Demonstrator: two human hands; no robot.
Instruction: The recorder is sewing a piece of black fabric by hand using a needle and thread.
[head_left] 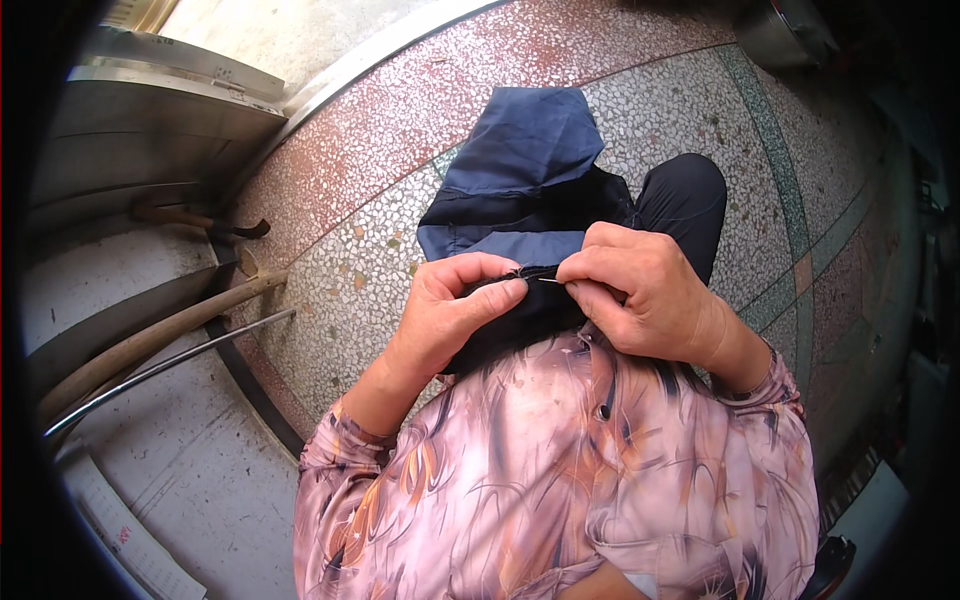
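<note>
Dark navy cloth [530, 140] lies over my lap, with its far end spread out beyond my knees. My left hand [455, 300] pinches a dark folded edge of this cloth between thumb and forefinger. Close by on the right, my right hand [640, 290] is closed on a thin, light needle [549, 280], its tip pointing left toward the pinched edge. Whether the needle's point has entered the fabric is too small to tell. Any thread is not distinguishable.
At the left, a wooden pole [165, 335] and a thin metal rod [170, 370] lean by a grey wall ledge. A wooden-handled tool [195, 219] rests above them. Speckled terrazzo floor [350, 270] surrounds me, and a metal container [780, 40] stands at the far right.
</note>
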